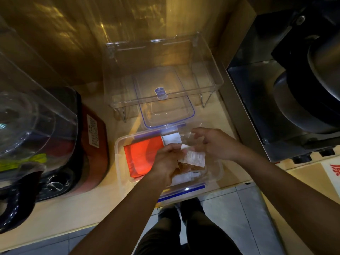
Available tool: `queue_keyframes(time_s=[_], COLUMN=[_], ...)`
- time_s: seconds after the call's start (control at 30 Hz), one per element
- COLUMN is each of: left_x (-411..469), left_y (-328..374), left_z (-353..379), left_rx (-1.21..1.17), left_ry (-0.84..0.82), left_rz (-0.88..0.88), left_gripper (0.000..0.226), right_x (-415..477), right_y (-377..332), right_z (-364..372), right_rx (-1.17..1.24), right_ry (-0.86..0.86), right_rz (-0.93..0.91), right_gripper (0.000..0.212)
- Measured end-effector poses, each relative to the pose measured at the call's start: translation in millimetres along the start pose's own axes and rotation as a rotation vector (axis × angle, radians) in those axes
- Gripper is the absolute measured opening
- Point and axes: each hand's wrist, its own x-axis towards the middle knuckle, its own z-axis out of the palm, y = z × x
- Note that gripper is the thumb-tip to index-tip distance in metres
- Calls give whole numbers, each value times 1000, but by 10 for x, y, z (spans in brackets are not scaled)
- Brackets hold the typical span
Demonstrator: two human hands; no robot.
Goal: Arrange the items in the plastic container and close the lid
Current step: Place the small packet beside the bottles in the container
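A clear plastic container (119,144) with blue clips sits on the counter near its front edge. Inside it a flat red packet (139,153) lies at the left and a white packet (172,138) at the back. My left hand (166,161) is inside the container, fingers closed on a small white printed sachet (195,158) above brown packets. My right hand (215,144) hovers just right of it, fingers curled and apart, holding nothing that I can see. The clear lid (191,112) with blue seal lies flat behind the container.
A large clear acrylic box on a wire stand (217,80) stands behind, over the lid's far part. A red and black appliance (92,144) sits at the left, a dark metal machine (287,89) at the right. Tiled floor lies below the counter edge.
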Motion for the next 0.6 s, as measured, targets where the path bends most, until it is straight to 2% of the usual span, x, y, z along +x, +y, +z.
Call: queue_keyframes(time_s=[0.1,0.13,0.23,0.33,0.4,0.5,0.6], left_x=[11,17,44,56,59,67,84], left_y=[-5,-8,-10,0,7,15,21], left_z=[-22,-25,-52,-90,-129,-152,-144], left_rx=[-32,-42,-85,-135,-164,-117,-179], left_ry=[4,2,-45,-142,-154,-105,-61], left_rz=[27,37,30,-17,-59,-110,-127], left_gripper=[15,15,19,35,36,35,32], right_x=[54,64,67,37,-6,-70,-104], right_y=[2,5,-8,1,-2,37,100], right_z=[-37,-43,-57,-42,4,73,136], right_rx=[-65,-31,64,-7,-214,-615,-850], right_ry=[-77,-86,-55,112,258,472,475], right_rz=[0,12,38,1,-137,-464,-665], right_gripper=[13,9,10,4,4,6,8])
